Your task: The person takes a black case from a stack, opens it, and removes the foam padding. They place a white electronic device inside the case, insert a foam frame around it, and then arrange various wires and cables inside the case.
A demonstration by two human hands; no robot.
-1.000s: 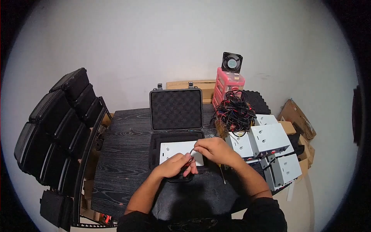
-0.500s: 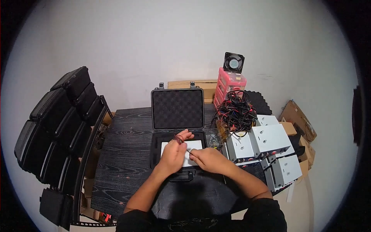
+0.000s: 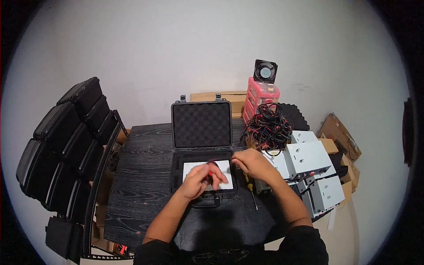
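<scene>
Red and dark cable (image 3: 209, 175), head view, as I follow it from my distant station: the chief hazard I judge to be tangling, since the strand appears bunched about the fingers of the left hand (image 3: 196, 180) and a loop that slipped could cross its neighbour and knot. Too hard a pull between the hands might, to my mind, strain a joint or tear the strand free of the weaker grip. With both hands working above the white box (image 3: 227, 168) and the foam-lined black case (image 3: 176, 176), a dropped end could also fall into the gap between box and foam, or catch the yellow screwdriver (image 3: 250, 187) on the table (image 3: 141, 176) to the right. As to position, the cable lies partly within my left hand, whose fingers are loosely curled around it; a blurred dark stretch runs from there toward the right hand (image 3: 255, 165), just beyond the case's right edge, its fingertips drawn narrow and seemingly pinching the strand. Whether any plug terminates it I cannot tell, the hands and motion blur concealing the ends
</scene>
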